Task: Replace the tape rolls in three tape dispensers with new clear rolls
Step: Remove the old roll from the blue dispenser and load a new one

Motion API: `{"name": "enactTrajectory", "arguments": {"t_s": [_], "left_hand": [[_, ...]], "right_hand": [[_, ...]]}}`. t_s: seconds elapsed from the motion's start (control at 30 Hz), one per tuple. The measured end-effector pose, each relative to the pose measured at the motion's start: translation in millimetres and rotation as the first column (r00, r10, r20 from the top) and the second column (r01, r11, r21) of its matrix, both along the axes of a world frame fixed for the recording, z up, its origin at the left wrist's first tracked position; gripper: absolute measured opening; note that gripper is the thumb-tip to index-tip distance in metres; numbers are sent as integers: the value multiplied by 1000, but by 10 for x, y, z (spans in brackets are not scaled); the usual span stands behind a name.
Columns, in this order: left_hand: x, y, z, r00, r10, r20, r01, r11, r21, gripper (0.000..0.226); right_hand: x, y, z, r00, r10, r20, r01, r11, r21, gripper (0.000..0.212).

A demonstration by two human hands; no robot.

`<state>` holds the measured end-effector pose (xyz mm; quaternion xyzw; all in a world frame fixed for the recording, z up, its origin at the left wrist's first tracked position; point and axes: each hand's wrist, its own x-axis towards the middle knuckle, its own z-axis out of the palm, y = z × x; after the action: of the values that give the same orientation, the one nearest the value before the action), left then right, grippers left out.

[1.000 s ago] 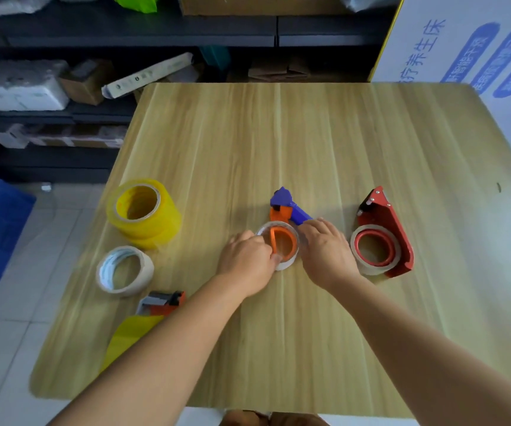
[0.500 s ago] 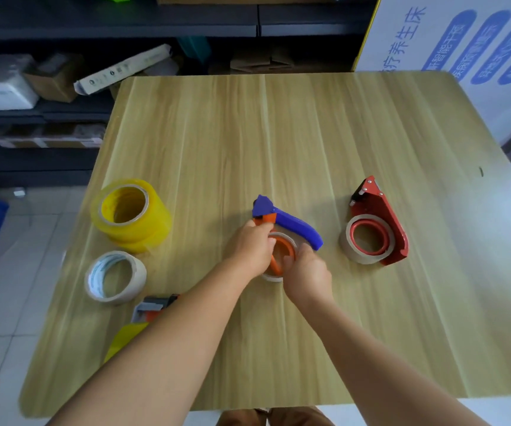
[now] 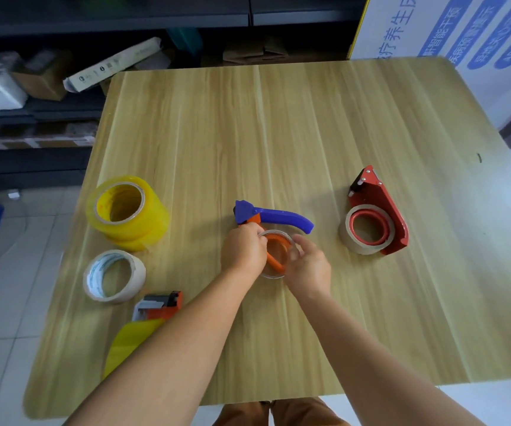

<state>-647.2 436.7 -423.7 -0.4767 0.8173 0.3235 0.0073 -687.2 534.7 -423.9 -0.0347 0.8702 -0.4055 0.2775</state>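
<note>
Bright, even daylight. Pale sheen washes out the surface [image 3: 478,272] on the right side of the frame, so the light seems to come from the right. Shadows soft and short, falling left of the red dispenser [image 3: 380,210]. Shelves [image 3: 48,112] in the upper left are dim and soft. Right hand [image 3: 308,265] shows slight motion blur. Wide-angle bowing at frame edges.
</note>
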Motion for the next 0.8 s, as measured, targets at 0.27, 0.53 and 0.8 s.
{"name": "enactTrajectory", "arguments": {"t_s": [0.27, 0.53, 0.8], "left_hand": [[-21, 13, 109, 998, 51, -37, -54, 995, -84, 9], [86, -42, 242, 983, -26, -182, 11, 997, -81, 18], [260, -201, 436, 960, -12, -281, -35, 986, -164, 28]], "right_hand": [[-67, -58, -7, 999, -35, 30, 37, 998, -53, 21], [-36, -79, 151, 990, 24, -142, -48, 984, -173, 11], [17, -241, 332, 978, 80, -195, -123, 969, -216, 25]]}}
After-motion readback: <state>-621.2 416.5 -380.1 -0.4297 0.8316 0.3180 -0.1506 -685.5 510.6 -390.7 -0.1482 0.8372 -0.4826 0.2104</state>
